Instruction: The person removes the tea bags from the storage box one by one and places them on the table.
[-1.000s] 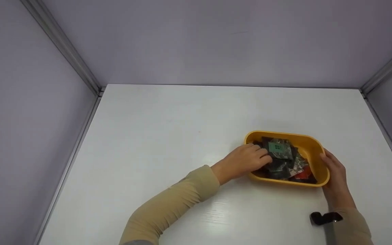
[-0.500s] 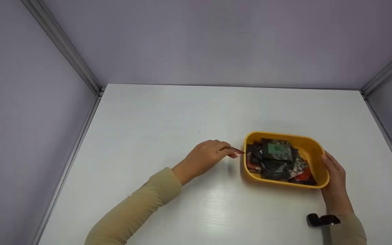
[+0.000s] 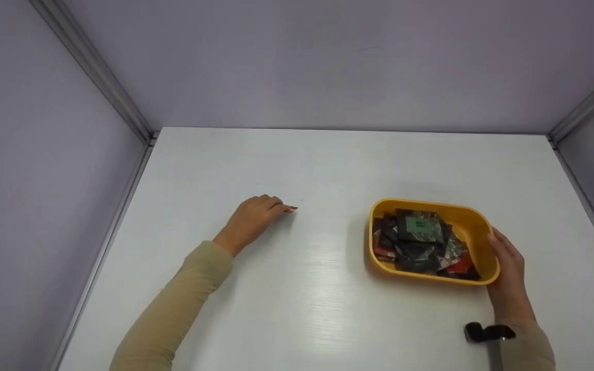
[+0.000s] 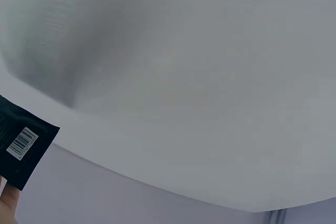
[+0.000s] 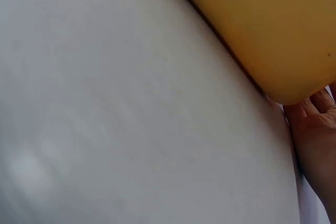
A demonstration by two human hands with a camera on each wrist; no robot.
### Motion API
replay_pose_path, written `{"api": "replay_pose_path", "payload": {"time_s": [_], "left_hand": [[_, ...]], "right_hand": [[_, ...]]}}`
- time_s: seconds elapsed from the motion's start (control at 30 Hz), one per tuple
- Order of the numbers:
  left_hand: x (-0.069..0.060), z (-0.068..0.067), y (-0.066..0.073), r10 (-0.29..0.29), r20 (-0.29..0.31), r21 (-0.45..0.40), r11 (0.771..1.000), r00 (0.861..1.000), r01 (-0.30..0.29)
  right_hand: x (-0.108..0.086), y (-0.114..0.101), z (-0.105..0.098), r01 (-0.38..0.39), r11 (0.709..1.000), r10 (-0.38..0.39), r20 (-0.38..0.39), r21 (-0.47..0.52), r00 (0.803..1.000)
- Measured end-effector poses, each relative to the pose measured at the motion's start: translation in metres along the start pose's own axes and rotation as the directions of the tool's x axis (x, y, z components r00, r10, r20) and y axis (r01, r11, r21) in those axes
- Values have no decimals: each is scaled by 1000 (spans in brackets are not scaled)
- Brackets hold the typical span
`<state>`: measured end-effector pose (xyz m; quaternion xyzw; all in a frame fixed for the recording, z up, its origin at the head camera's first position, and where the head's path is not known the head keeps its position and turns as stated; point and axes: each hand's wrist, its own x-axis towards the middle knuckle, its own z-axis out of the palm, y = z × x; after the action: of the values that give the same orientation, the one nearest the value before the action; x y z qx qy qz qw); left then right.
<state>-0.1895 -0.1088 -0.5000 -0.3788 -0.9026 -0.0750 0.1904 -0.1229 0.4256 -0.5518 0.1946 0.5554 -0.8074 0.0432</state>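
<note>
In the head view my left hand (image 3: 252, 220) is over the left half of the table, pinching a small flat sachet (image 3: 291, 209) seen nearly edge-on. The left wrist view shows this sachet (image 4: 39, 149) as dark, with a white barcode label and a fingertip at its lower edge. To the right stands a yellow plastic bin (image 3: 433, 279), with several dark, green and red sachets (image 3: 421, 229) lying in a loose heap inside. My right hand (image 3: 508, 263) grips the bin's right end, thumb at the rim; its other fingers are mostly hidden behind the wall.
The white tabletop (image 3: 297, 309) runs back to a pale wall (image 3: 297, 67). Side panels with metal corner posts stand at left and right. A black band (image 3: 489, 332) sits at the right wrist.
My left hand has come out of the bin with a sachet and carried it left across the table. The right hand has stayed at the bin, which has barely shifted.
</note>
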Motion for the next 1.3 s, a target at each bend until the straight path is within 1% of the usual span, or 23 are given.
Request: {"api": "replay_pose_path", "payload": {"time_s": [0.07, 0.13, 0.27, 0.37, 0.5, 0.6, 0.7, 0.77, 0.8, 0.87, 1.0, 1.03, 1.1, 1.2, 1.23, 1.27, 1.3], "left_hand": [[-6, 4, -9, -53, 23, 21, 998, 998, 53], [-11, 6, -17, -112, 41, 32, 993, 993, 111], [-18, 5, -29, -218, 92, 60, 975, 972, 213], [-22, 3, -37, -270, 114, 80, 962, 956, 262], [-26, 2, -49, -325, 143, 93, 945, 935, 315], [-28, 1, -57, -373, 175, 124, 926, 911, 355], [-32, 0, -65, -421, 200, 180, 903, 885, 389], [-35, -1, -69, -450, 219, 219, 887, 866, 406], [-36, -2, -71, -466, 233, 233, 879, 854, 416], [-39, -4, -72, -491, 262, 232, 868, 831, 440], [-42, -10, -73, -528, 347, 186, 849, 775, 495], [-42, -11, -73, -533, 365, 174, 844, 763, 507], [-43, -13, -72, -537, 397, 175, 840, 745, 513], [-43, -13, -73, -542, 422, 192, 837, 727, 513], [-43, -13, -73, -545, 424, 197, 835, 723, 514], [-43, -12, -72, -547, 423, 204, 834, 722, 513], [-43, -11, -72, -547, 414, 207, 835, 728, 509]], "right_hand": [[0, 1, 1, 1, 1000, -1, 0, -7, 1000], [-1, 2, 1, 5, 1000, -5, 5, -14, 1000], [-2, 3, 1, 2, 999, -1, 5, -32, 1000], [-2, 3, 1, 6, 1000, -6, 1, -30, 1000], [-3, 5, 2, 39, 999, -39, 7, 25, 999], [-4, 5, 3, 48, 998, -48, 15, 33, 999], [-5, 5, 4, 27, 999, -26, 19, -26, 999], [-5, 5, 4, 19, 999, -19, 18, -43, 1000], [-5, 5, 4, 17, 999, -16, 20, -51, 1000], [-5, 4, 4, 12, 998, -11, 22, -66, 1000], [-3, 0, 2, -3, 996, 7, 49, -87, 999], [-2, -1, 1, -8, 995, 14, 56, -97, 998], [0, -3, -1, -16, 994, 24, 76, -108, 997], [3, -5, -3, -31, 991, 43, 90, -130, 995], [3, -6, -3, -36, 990, 49, 89, -138, 995], [4, -6, -3, -42, 989, 54, 86, -142, 995], [4, -6, -3, -47, 987, 60, 82, -151, 995]]}}
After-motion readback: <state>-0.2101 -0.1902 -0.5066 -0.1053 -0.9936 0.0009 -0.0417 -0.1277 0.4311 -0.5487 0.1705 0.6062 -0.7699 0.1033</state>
